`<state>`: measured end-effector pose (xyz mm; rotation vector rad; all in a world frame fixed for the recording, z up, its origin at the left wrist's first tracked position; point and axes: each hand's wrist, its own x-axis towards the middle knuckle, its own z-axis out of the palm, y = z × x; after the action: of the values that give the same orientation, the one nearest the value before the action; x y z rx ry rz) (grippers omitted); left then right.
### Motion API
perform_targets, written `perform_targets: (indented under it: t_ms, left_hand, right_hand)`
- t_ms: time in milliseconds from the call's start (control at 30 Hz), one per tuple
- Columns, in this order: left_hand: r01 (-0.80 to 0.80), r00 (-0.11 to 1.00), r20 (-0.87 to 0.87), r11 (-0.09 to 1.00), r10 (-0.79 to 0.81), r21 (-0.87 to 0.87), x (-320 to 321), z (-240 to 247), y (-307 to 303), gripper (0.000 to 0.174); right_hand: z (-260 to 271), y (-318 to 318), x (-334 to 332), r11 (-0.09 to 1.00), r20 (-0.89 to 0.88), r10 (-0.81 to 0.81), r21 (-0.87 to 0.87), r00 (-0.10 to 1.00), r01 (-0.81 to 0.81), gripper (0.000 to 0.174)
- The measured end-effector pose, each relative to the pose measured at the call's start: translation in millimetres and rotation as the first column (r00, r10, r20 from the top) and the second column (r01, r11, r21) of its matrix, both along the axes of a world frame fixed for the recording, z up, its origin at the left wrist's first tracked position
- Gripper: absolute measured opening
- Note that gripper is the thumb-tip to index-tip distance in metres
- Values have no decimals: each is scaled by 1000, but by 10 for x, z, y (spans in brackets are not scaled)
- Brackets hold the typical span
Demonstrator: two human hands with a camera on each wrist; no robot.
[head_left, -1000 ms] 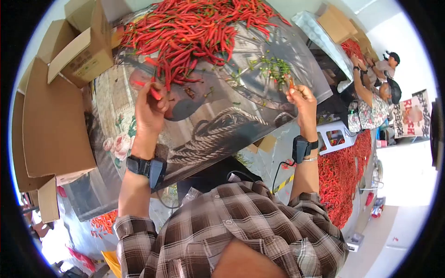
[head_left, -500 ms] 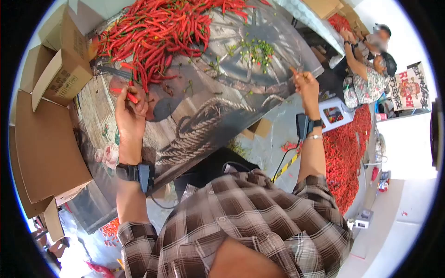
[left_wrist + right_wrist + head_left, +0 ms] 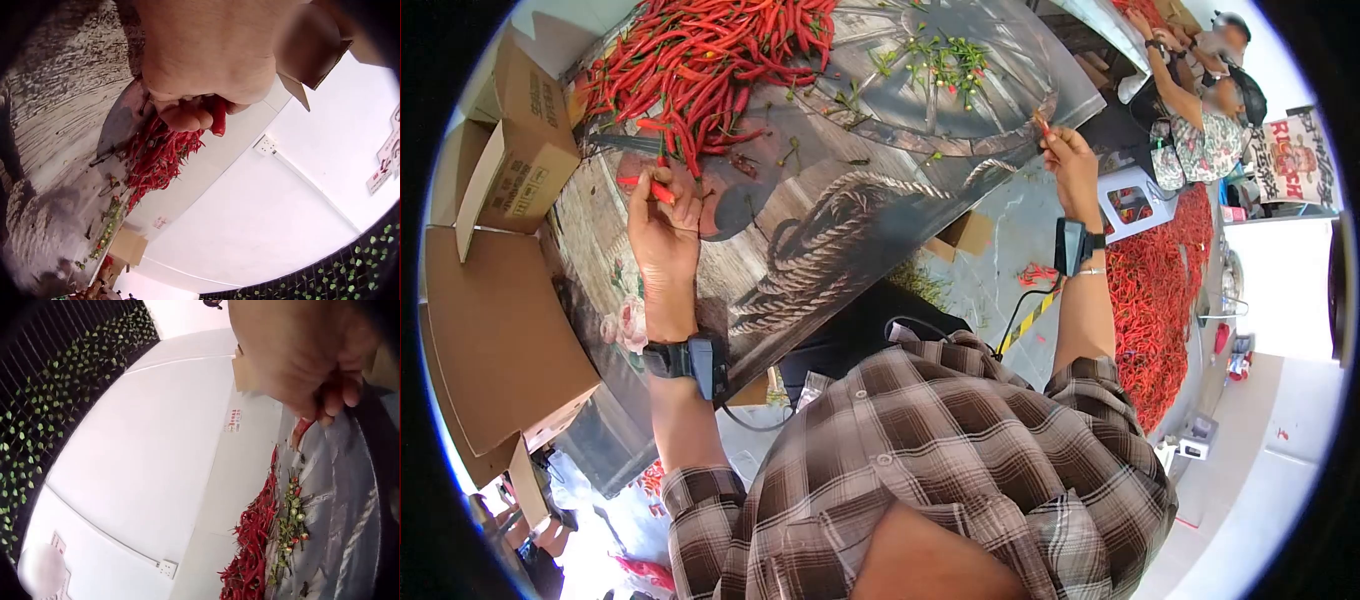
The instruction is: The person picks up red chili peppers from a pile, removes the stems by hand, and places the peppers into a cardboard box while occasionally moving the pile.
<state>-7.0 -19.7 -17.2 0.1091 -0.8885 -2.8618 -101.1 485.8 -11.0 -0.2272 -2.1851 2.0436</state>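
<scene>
My left hand (image 3: 666, 230) grips a red chili pepper (image 3: 662, 192) over the near left part of the table, just in front of a big heap of red chili peppers (image 3: 725, 60). In the left wrist view the cut-looking end of that pepper (image 3: 219, 122) sticks out beside curled fingers. My right hand (image 3: 1072, 172), at the table's right edge, pinches another chili pepper (image 3: 301, 432), red with a brownish-orange tip. Its other end is hidden within the fingers. A small pile of green stems (image 3: 955, 72) lies on the table between the heap and my right hand.
The table (image 3: 840, 160) has a printed cover with rope and wheel pictures. Cardboard boxes (image 3: 500, 340) stand along its left side. More red chilies (image 3: 1150, 310) cover the floor at right, beside a white plastic stool (image 3: 1135, 203). Two people work at another table at upper right.
My right hand has moved away from the green stems to the table's right edge, still pinching the brown-tipped pepper. My left hand keeps its pepper near the heap. The head view has shifted.
</scene>
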Motion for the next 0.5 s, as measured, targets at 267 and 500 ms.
perform_targets:
  t_ms: [267, 500]
  left_hand:
    - [40, 999, -2, 999, -40, 3, -6, -14, -4, 24]
    - [59, 998, -21, 998, -59, -8, -1, 5, 3, 24]
  right_hand:
    - [-307, 309, 652, 982, 29, -149, -112, 988, 152, 8]
    - [-801, 493, 910, 986, 277, -153, -15, 949, 164, 8]
